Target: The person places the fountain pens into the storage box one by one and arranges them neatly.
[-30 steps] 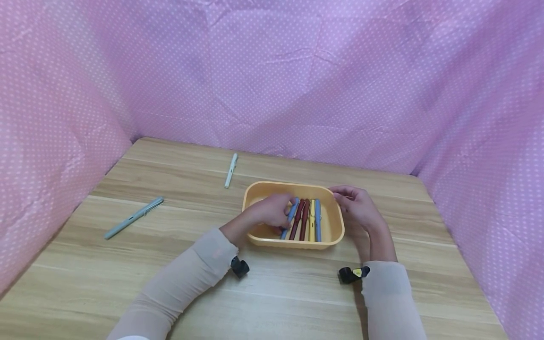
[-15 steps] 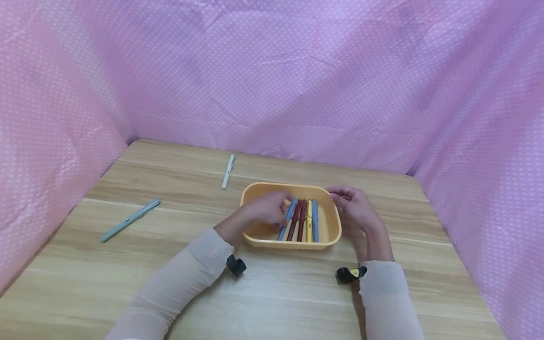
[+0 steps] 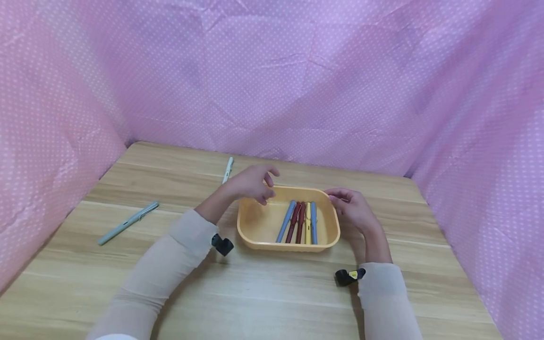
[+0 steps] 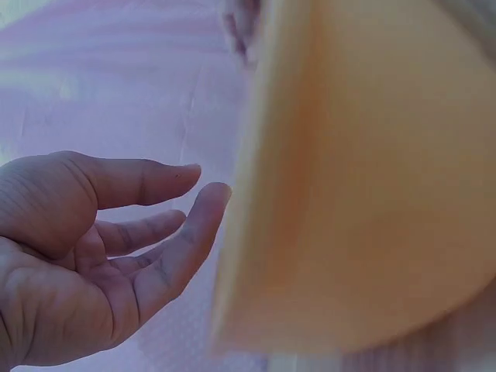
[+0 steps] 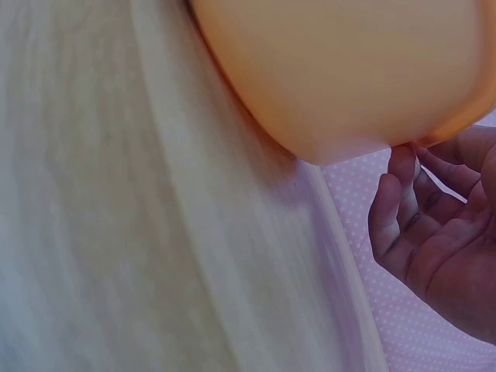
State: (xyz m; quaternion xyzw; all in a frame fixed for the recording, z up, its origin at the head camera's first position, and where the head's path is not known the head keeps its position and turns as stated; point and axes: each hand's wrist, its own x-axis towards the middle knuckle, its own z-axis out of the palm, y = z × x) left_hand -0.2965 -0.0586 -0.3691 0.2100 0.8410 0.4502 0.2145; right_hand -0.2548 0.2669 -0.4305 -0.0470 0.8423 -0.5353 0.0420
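A yellow plastic tray (image 3: 289,247) stands on the table with several pens lying side by side in its right half. They are a blue pen (image 3: 285,223), two dark red pens (image 3: 294,222), a yellow pen (image 3: 308,224) and another blue pen (image 3: 314,224). My left hand (image 3: 255,183) hovers over the tray's far left corner, fingers loosely bent and apart. In the left wrist view nothing lies between its thumb and fingers, beside the tray's wall (image 4: 364,155). My right hand (image 3: 357,210) grips the tray's far right corner; the right wrist view has its fingertips at the rim.
A pale white-green pen (image 3: 228,168) lies behind the left hand, partly covered by it. Farther left is a grey-green pen (image 3: 128,223) on the wooden table (image 3: 272,293). Pink dotted cloth (image 3: 272,85) closes off the back and both sides.
My left hand has let go of the left blue pen, risen out of the tray and moved up and left. The right hand keeps its place at the tray's corner.
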